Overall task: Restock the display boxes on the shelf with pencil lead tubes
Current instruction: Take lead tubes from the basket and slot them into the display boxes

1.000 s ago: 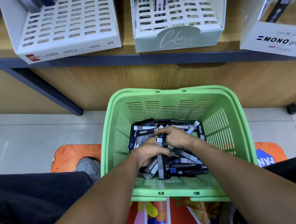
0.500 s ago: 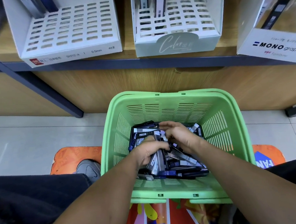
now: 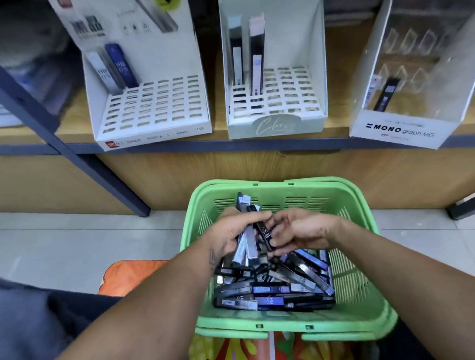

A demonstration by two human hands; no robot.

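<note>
While most of the lead tubes (image 3: 272, 292) lie heaped in the green basket (image 3: 350, 321) at lower centre, a fanned bunch (image 3: 247, 239) stands up out of the pile in the left hand (image 3: 231, 233), whose fingers curl round it. Just beside it the right hand (image 3: 299, 230) pinches a single black tube (image 3: 264, 232) marked HB 0.5, probably turning its label up so it can be matched to a box. Above, along the shelf (image 3: 256, 143), three display boxes wait: the left box (image 3: 153, 112) at upper left holds two tubes in its slotted grid, the middle box (image 3: 276, 104) a few more, and the clear box (image 3: 412, 117) at upper right one dark tube. Nearly all slots stand vacant, so restocking looks barely begun. An orange mat (image 3: 125, 275) shows under the basket.
</note>
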